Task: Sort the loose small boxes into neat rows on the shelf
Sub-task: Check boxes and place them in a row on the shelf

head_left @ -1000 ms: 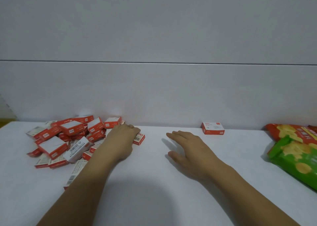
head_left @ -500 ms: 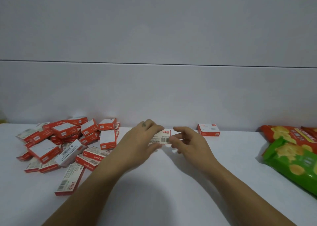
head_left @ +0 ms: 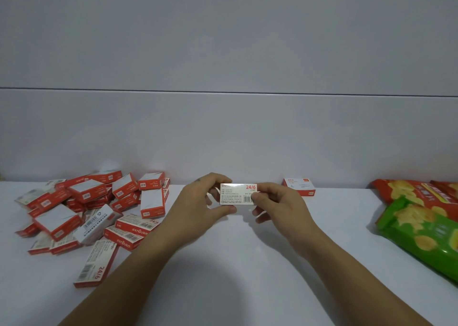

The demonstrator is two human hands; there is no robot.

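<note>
One box (head_left: 238, 195) (in both hands (head_left: 198, 208) (head_left: 282, 205))

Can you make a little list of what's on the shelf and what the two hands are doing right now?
held box: white face with red "24/6" toward the camera, over the middle of the shelf
left hand: pinches the box's left end
right hand: pinches the box's right end
pile of boxes: jumbled red and white, on the shelf's left side
single box: flat by the back wall, right of the hands
snack bags: green bag and red bag at the right edge
</note>
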